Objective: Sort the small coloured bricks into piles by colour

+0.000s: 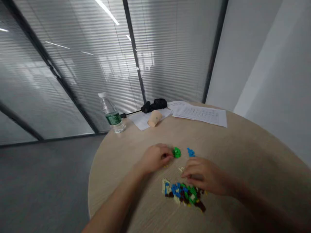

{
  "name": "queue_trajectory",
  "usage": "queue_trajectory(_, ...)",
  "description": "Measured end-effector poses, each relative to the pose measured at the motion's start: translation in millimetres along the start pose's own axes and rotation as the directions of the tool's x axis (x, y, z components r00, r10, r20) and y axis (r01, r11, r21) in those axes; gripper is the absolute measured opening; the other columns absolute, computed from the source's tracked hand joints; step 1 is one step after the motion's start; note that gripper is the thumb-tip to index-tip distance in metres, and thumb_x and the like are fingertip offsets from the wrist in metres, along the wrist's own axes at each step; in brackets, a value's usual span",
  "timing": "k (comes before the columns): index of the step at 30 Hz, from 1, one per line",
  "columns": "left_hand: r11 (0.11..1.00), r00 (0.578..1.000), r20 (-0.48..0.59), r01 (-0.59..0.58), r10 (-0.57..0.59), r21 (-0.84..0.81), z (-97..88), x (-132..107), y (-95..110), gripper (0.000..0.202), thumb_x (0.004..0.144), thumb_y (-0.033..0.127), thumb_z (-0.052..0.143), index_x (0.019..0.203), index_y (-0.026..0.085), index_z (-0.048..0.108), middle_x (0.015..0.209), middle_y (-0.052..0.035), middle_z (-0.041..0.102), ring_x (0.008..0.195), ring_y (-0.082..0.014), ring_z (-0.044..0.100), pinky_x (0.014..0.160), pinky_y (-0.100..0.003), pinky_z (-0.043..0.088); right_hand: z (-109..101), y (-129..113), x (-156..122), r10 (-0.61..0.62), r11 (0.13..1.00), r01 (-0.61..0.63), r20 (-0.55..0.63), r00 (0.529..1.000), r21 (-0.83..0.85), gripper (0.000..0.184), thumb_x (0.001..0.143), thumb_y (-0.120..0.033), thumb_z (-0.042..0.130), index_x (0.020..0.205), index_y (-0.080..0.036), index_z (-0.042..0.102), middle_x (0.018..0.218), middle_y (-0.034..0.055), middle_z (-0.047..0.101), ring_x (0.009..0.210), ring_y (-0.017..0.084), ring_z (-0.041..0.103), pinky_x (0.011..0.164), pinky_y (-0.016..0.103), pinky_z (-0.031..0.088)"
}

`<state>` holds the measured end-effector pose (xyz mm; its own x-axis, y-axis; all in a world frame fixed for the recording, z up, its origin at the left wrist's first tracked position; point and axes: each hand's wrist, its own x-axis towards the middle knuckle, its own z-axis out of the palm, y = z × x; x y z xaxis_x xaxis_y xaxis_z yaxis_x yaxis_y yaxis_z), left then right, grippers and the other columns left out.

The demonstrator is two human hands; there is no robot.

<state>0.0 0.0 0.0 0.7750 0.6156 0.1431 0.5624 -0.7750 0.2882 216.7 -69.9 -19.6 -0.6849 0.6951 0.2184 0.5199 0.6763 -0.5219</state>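
Observation:
My left hand is above the round table, its fingers curled together beside a small pile of green toy bricks. Whatever may be between those fingertips is hidden. A few tiny yellow pieces lie just below that hand. To the right, my right hand is slightly blurred, with bent fingers and a gap showing between thumb and fingers. Near its fingertips are a few cream bricks. Blue bricks form a small group beyond it. Closer to me lies a mixed heap of bricks in blue, green, brown, cream and yellow.
A water bottle stands at the table's left edge. Toward the back are a tan cup on its side, a black object with a cord, and printed sheets. Glass partitions with blinds rise behind.

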Motion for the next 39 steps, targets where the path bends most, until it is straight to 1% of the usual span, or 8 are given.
queue_trajectory(4,0.999,0.999,0.003,-0.052,0.052,0.002,8.3,1.5,-1.8,0.014,0.087,0.02,0.05,0.087,0.018,0.064,0.086,-0.0015,0.064,0.08,-0.0137,0.057,0.073,-0.023,0.043,3.2,-10.1,-0.5,-0.013,1.0,0.014,0.065,0.998,-0.023,0.016,0.086,-0.017,0.056,0.089,-0.018,0.071,0.085,0.0049,0.064,0.086,0.017,0.057,0.078,0.028,0.04)
queue_trajectory(10,0.997,0.997,-0.009,-0.07,0.071,0.026,10.3,2.1,-0.4,0.015,0.087,0.02,0.05,0.088,0.018,0.065,0.086,-0.0021,0.064,0.081,-0.015,0.058,0.074,-0.026,0.044,4.5,-9.6,1.1,0.022,0.999,-0.02,0.07,0.997,-0.027,0.015,0.085,-0.018,0.057,0.088,-0.018,0.072,0.085,0.0055,0.064,0.086,0.018,0.057,0.077,0.028,0.04)
queue_trajectory(19,0.997,0.997,-0.018,-0.068,0.069,0.032,11.0,1.7,-0.3,0.015,0.087,0.02,0.05,0.087,0.018,0.065,0.085,-0.002,0.065,0.08,-0.0146,0.059,0.072,-0.025,0.044,8.0,-7.2,0.8,0.032,0.999,-0.032,0.021,0.999,-0.022,0.006,0.079,-0.015,0.061,0.078,-0.017,0.067,0.078,0.0028,0.064,0.081,0.017,0.056,0.074,0.027,0.039)
queue_trajectory(28,0.997,0.997,-0.014,-0.077,0.077,0.025,11.3,2.0,-1.8,0.016,0.087,0.022,0.049,0.087,0.019,0.065,0.086,-0.002,0.064,0.081,-0.0147,0.058,0.073,-0.025,0.044,8.4,-7.9,1.5,0.017,1.0,-0.017,-0.023,1.0,-0.018,0.011,0.074,-0.008,0.058,0.074,-0.017,0.064,0.073,0.0014,0.065,0.076,0.015,0.056,0.072,0.025,0.04)
queue_trajectory(30,0.997,0.997,-0.014,-0.079,0.08,0.016,11.5,1.8,-1.7,0.015,0.087,0.021,0.05,0.087,0.019,0.065,0.086,-0.0019,0.064,0.08,-0.0144,0.058,0.072,-0.025,0.044,9.3,-6.7,1.4,0.023,0.999,-0.024,-0.051,0.998,-0.023,0.013,0.072,-0.006,0.057,0.075,-0.017,0.065,0.072,0.0021,0.065,0.075,0.016,0.057,0.071,0.026,0.041)
queue_trajectory(34,0.995,0.995,-0.051,-0.089,0.087,-0.033,10.3,1.6,1.5,0.015,0.087,0.02,0.049,0.088,0.018,0.064,0.085,-0.0019,0.064,0.078,-0.0134,0.057,0.071,-0.024,0.043,10.1,-2.5,0.7,0.041,0.999,-0.034,-0.186,0.982,0.043,0.023,0.072,-0.005,0.052,0.084,-0.016,0.068,0.08,0.0055,0.067,0.078,0.016,0.059,0.072,0.026,0.044)
queue_trajectory(36,0.994,0.993,-0.084,-0.089,0.084,-0.061,9.3,1.8,4.0,0.014,0.088,0.022,0.05,0.087,0.018,0.063,0.083,-0.0016,0.063,0.075,-0.0128,0.057,0.068,-0.023,0.042,8.9,-1.1,0.5,0.065,0.996,-0.047,-0.257,0.964,0.075,0.024,0.072,-0.005,0.051,0.084,-0.017,0.068,0.081,0.0056,0.067,0.077,0.016,0.06,0.07,0.025,0.045)
queue_trajectory(39,0.991,0.986,-0.146,-0.094,0.079,-0.098,8.2,2.5,7.9,0.014,0.088,0.025,0.051,0.084,0.018,0.062,0.078,-0.0007,0.061,0.07,-0.0121,0.055,0.064,-0.023,0.041,5.1,-0.7,1.4,0.156,0.987,-0.133,-0.363,0.919,0.087,0.019,0.073,-0.009,0.051,0.079,-0.018,0.066,0.073,0.0038,0.065,0.066,0.014,0.059,0.061,0.023,0.045)
